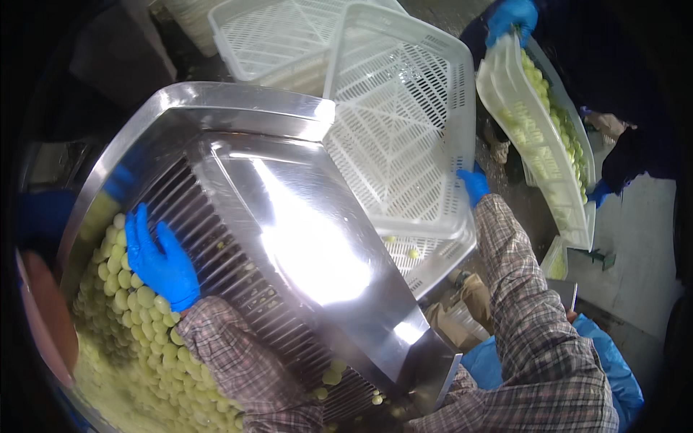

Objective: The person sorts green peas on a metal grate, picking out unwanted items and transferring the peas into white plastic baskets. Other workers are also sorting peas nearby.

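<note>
My left hand [165, 268], in a blue glove, lies with fingers apart along the edge of a heap of small round green fruit [157, 346]. Beneath and beside it run the metal bars of a slotted grate [238, 254] in a stainless steel hopper [178, 100]. My right hand [475, 185], also gloved in blue, grips the right side of an upper white slatted plastic crate [392, 157]. That crate sits tilted against the hopper's corner, and its floor shows no fruit. Under it, a lower white crate [433, 260] holds a few green fruits.
A shiny sloping metal chute [303, 216] covers the grate's right side. At upper right a co-worker's gloved hands [511, 21] hold a tilted white crate [533, 130] of green fruit. Another white crate [270, 40] stands behind. A reddish-brown curved object [48, 314] is at left.
</note>
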Motion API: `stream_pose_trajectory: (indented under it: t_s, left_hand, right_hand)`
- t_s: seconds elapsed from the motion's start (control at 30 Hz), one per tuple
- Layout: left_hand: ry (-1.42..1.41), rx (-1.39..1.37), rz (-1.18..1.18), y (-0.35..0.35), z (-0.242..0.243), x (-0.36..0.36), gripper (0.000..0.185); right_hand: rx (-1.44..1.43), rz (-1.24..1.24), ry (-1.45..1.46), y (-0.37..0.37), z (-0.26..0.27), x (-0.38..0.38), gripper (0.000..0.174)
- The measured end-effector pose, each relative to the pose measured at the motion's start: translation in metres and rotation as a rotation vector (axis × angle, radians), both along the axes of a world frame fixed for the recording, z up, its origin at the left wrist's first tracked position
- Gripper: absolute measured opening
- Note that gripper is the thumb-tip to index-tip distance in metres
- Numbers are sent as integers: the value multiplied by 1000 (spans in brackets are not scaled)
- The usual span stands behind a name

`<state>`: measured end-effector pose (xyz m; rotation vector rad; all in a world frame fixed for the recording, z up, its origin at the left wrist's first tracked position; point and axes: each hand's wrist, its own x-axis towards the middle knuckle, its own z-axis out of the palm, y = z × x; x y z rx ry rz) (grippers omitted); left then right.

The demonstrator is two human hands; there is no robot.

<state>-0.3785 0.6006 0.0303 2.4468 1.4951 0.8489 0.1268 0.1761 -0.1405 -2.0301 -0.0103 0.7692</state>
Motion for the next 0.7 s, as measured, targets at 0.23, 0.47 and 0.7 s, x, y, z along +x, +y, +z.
stream_pose_trajectory:
  t_s: [0.23, 0.47, 0.7]
  left_hand:
    - [142, -10, 96, 1, -5, 1, 39]
    - [146, -19, 65, 11, -17, -7, 39]
    - [83, -69, 77, 10, -19, -12, 37]
  right_hand:
    - [-70, 235, 10, -148, 29, 1, 51]
    - [-232, 496, -104, -142, -12, -22, 48]
    - [-281, 486, -150, -128, -29, -9, 52]
